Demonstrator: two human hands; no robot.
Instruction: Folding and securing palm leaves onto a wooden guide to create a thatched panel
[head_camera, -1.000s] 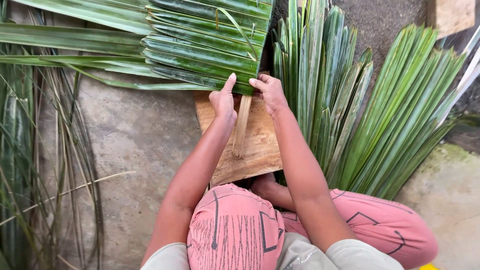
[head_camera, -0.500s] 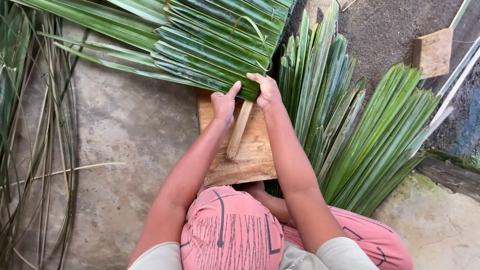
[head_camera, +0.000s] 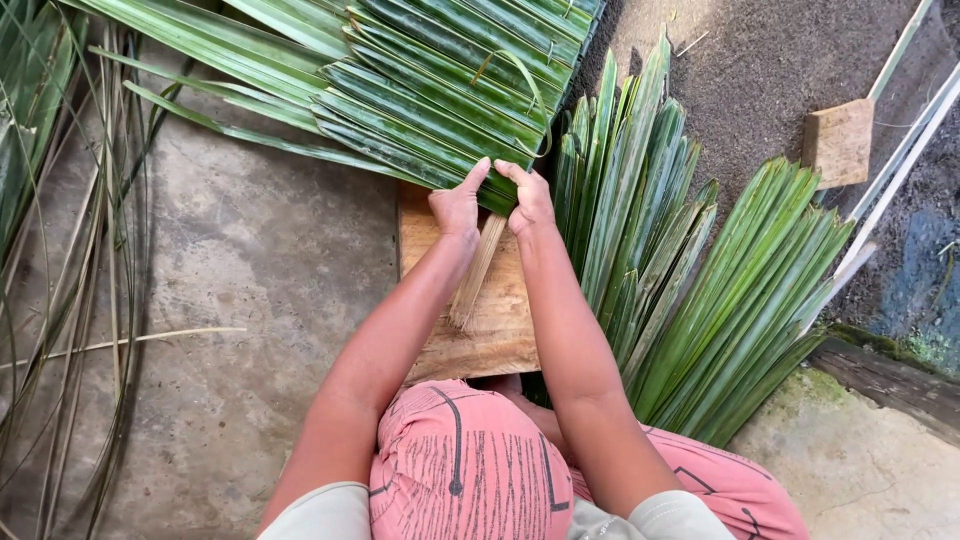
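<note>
Left hand: the left hand (head_camera: 457, 205) reaches straight out from the body, arm long and nearly straight. Its pointer finger sticks up and presses on the edge of the woven leaf mat (head_camera: 440, 90). The other fingers are curled in, pinching that edge.
Right hand: the right hand (head_camera: 530, 200) is just beside the left one, almost touching it. Its fingers bend over and clamp on the same mat edge.
Leaf mat: it lies flat on the ground in front of the hands, with its near edge over the top of the wooden board (head_camera: 480, 320).
Stick bundle: a thin bundle of pale sticks (head_camera: 477, 275) lies on the board, running from between the two hands back toward the knees.
Loose leaves: a pile of long green leaves (head_camera: 690, 290) lies to the right, near the right arm.
Knees: pink patterned trousers (head_camera: 470, 460) show at the bottom.
</note>
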